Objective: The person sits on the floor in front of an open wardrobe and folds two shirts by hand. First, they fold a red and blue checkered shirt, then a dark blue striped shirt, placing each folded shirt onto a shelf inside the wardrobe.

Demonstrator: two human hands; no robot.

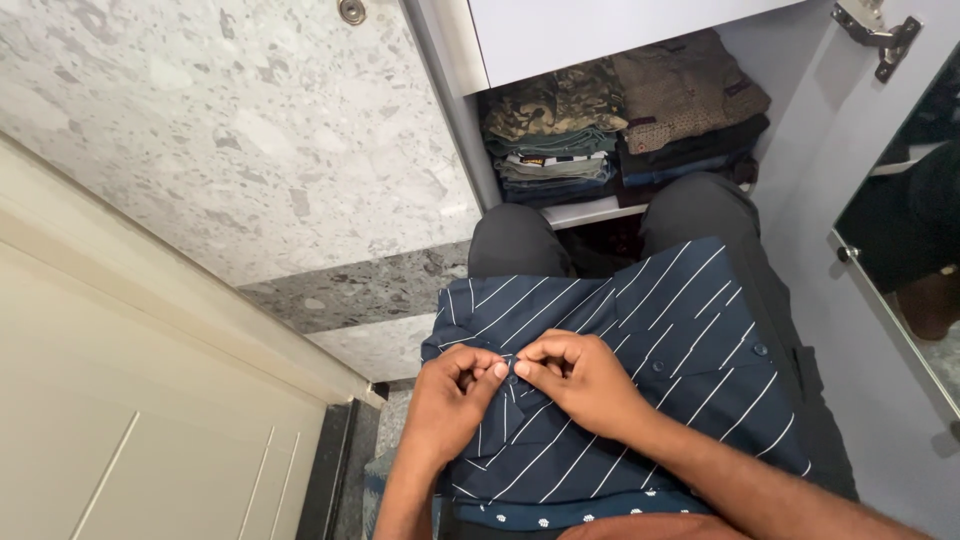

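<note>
- A navy shirt with thin white diagonal stripes (640, 340) lies spread over the person's lap in the lower centre of the frame, draped across both knees in dark grey trousers (515, 240), so the thighs give it a flat base.
- The left hand (455, 395) and the right hand (580, 380) meet at the shirt's front edge, lower centre, fingertips all but touching each other.
- Each hand is closed in a fine pinch, thumb against forefinger, on a small fold of the striped cloth at the placket; whether a button sits between the fingers cannot be told.
- Small dark buttons (760, 350) show along the shirt's right part, which suggests the pinch is working the front fastening.
- Under the shirt's lower edge a strip of dark cloth with small white dots (560, 515) shows.
- In the upper centre, an open white wardrobe (600, 30) holds two stacks of folded clothes (560, 140) on a shelf, just beyond the knees.
- A speckled pale stone floor (200, 130) fills the upper left; a cream door panel (120, 420) runs along the lower left.
</note>
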